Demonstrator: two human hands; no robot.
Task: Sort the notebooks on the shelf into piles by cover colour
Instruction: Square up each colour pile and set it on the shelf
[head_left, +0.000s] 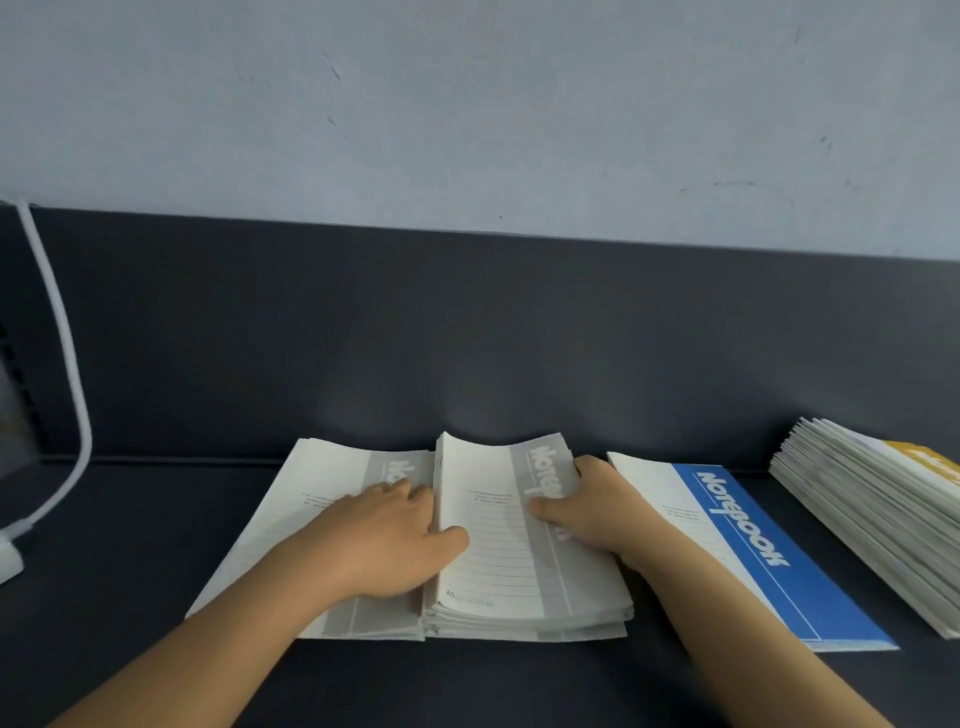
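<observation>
**Sorting by cover colour, under way.** The grey stack lies at mid-shelf and is the reference for all positions.

- **Right grip**: clasps the stack's right edge, thumb on the top cover, fingers hidden beyond the edge. The cover bows upward, which suggests squaring or lifting.
- **Left grip**: lies flat with fingers straight on the grey notebook that touches the stack's left side. The thumb reaches onto the stack, apparently to steady both.
- **Just right of the stack:** the blue notebook, a colour group of its own.
- **Further right, well apart:** the yellow pile, slightly fanned.
- **Far left:** a white cable.

The two grey groups probably remain to be merged.
</observation>
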